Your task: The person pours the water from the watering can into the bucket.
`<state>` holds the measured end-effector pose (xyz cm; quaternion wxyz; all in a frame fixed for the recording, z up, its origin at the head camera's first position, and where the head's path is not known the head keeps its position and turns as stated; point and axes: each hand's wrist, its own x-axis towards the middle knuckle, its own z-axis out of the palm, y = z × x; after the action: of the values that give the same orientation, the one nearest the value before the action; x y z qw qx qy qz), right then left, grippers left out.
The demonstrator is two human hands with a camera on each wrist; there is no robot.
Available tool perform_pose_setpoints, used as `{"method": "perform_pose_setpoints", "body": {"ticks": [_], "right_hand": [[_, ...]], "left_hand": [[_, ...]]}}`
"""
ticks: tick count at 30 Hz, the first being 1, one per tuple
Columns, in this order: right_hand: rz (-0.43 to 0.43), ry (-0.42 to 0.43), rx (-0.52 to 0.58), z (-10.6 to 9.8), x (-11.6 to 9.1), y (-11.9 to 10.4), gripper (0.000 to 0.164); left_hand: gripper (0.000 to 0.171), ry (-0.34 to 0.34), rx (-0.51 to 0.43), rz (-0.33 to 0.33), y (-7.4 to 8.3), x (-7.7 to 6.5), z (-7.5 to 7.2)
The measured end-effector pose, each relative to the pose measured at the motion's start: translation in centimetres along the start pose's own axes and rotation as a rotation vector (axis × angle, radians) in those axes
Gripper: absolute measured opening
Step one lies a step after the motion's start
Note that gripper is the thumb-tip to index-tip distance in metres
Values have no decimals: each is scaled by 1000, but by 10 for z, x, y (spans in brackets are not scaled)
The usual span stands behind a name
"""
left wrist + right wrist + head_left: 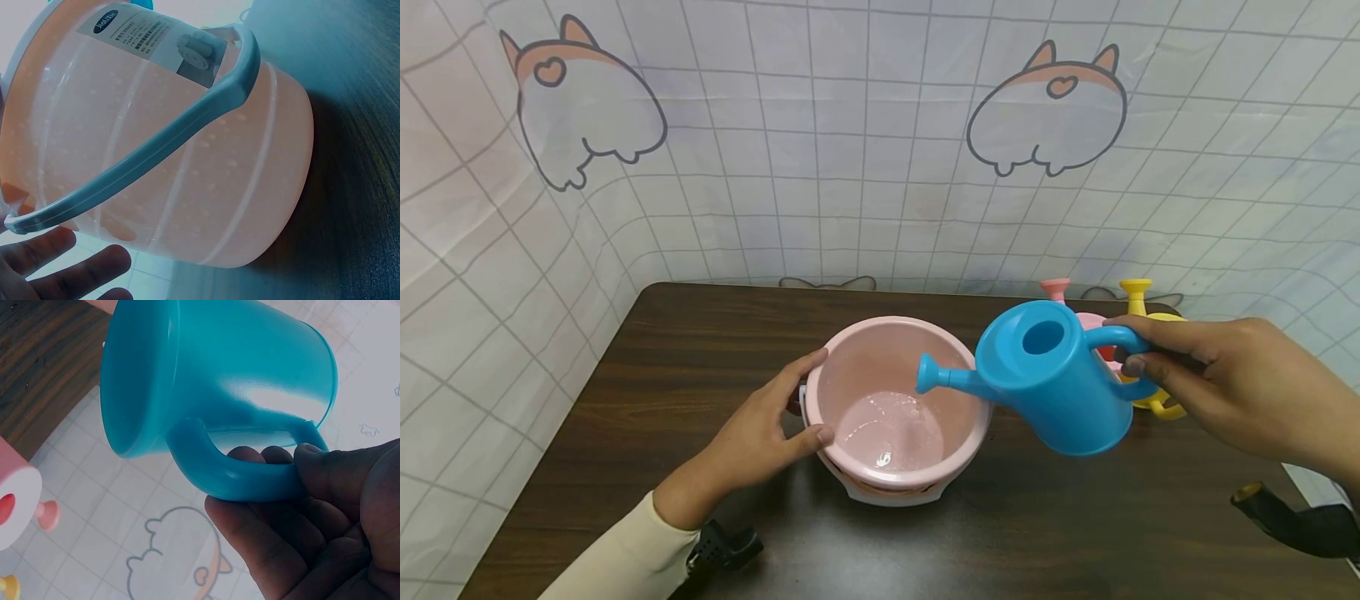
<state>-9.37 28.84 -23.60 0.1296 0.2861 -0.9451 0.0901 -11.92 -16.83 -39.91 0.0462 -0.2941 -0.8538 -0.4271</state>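
A blue watering can (1075, 375) is raised, tilted with its spout toward the left, its rose over the right side of a pink bucket (898, 479). My right hand (1232, 379) grips the can's handle (244, 478), thumb on one side and fingers on the other. A little clear liquid (891, 433) glints on the bucket's bottom. My left hand (760, 425) rests against the bucket's left rim, thumb and forefinger spread apart. In the left wrist view, its extended fingers (87, 272) lie beside the bucket wall, near the grey carrying handle (150, 147).
Behind the blue can stand a pink watering can (1055, 289) and a yellow watering can (1136, 298), both partly hidden. The dark wooden table (715, 333) meets a tile-patterned cloth (865, 167) at its back edge. A black strap-like piece (1300, 525) shows near the right forearm.
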Motion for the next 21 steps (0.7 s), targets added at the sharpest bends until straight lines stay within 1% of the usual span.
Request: {"method": "perform_pose_setpoints", "body": {"ticks": [15, 21], "right_hand": [[14, 8, 9, -2, 0, -3, 49], [2, 6, -9, -1, 1, -2, 49]], "left_hand": [[87, -2, -2, -1, 0, 0, 0], [87, -2, -4, 3, 1, 0, 0]]}}
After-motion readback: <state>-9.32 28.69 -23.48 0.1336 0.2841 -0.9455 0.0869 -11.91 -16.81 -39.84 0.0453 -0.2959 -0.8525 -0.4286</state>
